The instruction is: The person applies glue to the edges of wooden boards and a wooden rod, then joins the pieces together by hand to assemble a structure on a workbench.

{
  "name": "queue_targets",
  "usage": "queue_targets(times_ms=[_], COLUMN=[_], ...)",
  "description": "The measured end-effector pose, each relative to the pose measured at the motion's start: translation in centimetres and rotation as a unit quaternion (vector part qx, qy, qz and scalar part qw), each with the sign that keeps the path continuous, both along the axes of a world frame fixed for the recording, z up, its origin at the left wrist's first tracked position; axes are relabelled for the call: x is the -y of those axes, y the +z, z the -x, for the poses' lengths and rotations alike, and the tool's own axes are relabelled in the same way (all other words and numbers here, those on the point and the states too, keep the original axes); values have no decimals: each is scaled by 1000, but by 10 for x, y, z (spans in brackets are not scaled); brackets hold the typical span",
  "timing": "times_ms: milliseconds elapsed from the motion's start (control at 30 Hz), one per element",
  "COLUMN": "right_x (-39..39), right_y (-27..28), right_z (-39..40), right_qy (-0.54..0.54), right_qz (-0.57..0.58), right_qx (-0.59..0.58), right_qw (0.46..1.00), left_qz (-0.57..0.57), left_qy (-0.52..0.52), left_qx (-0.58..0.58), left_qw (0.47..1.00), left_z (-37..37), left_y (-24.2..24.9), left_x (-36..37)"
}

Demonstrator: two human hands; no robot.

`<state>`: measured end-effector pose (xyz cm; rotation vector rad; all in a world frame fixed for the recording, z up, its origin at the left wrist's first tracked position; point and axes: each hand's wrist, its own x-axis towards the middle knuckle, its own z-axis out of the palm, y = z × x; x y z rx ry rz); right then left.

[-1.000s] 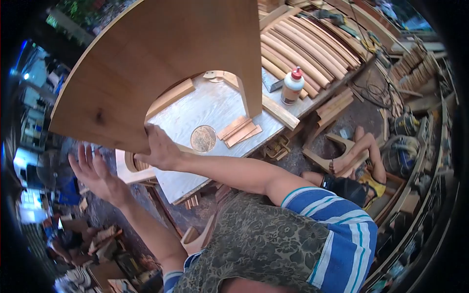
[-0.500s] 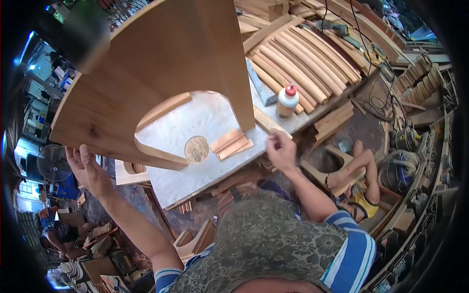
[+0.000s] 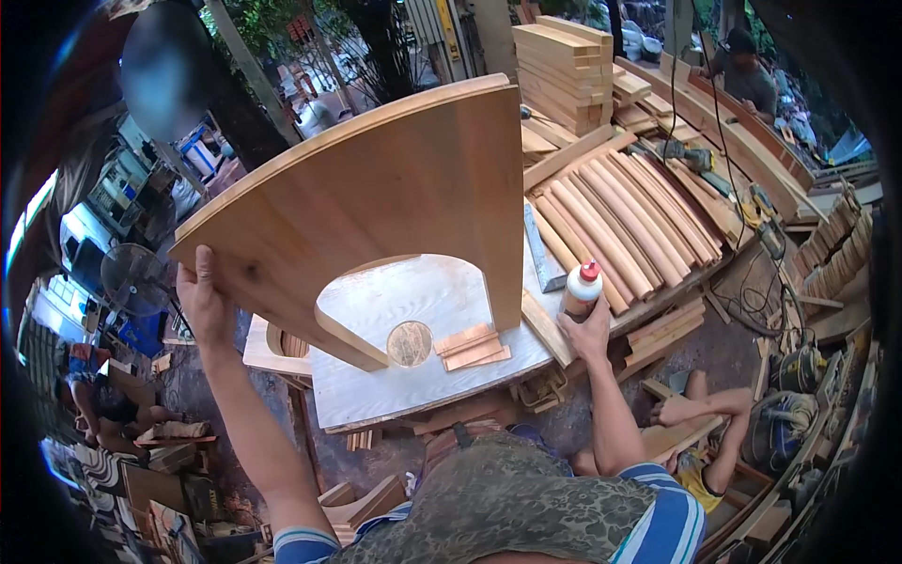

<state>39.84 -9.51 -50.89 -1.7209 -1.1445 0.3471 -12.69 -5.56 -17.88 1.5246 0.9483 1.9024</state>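
Observation:
A large curved wooden panel (image 3: 395, 179) with an arched cut-out stands tilted on the pale tabletop (image 3: 366, 399). My left hand (image 3: 205, 296) is closed on its lower left corner, thumb on the near face. At the right, my right hand (image 3: 587, 331) wraps round the lower part of a white squeeze bottle (image 3: 583, 285) with a red cap, which looks like glue. The bottle is upright near the table edge, beside a flat wooden strip (image 3: 545, 324). Several thin wood pieces (image 3: 472, 348) and a round wooden disc or inlay (image 3: 410, 344) show through the cut-out.
Curved wooden slats (image 3: 625, 230) lie in a row behind the bottle, with a grey metal bar (image 3: 543, 249) alongside. Stacked timber (image 3: 564, 75) and a power tool (image 3: 691, 157) are farther back. Another person's arm (image 3: 709, 409) is below right; a fan (image 3: 141, 277) stands left.
My right hand has moved from the wooden strip by the table edge to the bottle and closed round it. The view has tilted upward, while my left hand keeps the panel's corner.

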Motion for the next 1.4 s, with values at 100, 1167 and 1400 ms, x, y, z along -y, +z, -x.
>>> queue_targets(times_ms=[100,1167,1400], right_x=[-11,184,207], right_y=[-3,246,342], right_z=[-2,-10,-8], right_qy=[-15,-121,-141], right_qz=[9,-321,-466], right_qx=[-47,-104,59], right_qw=[999,934,871], left_qz=[-4,-41,-101], left_qy=[-29,52,-2], left_qx=[-29,-87,-109], left_qw=[999,994,989], left_z=[5,-29,-6], left_y=[-7,-56,-48], left_x=[-2,140,113])
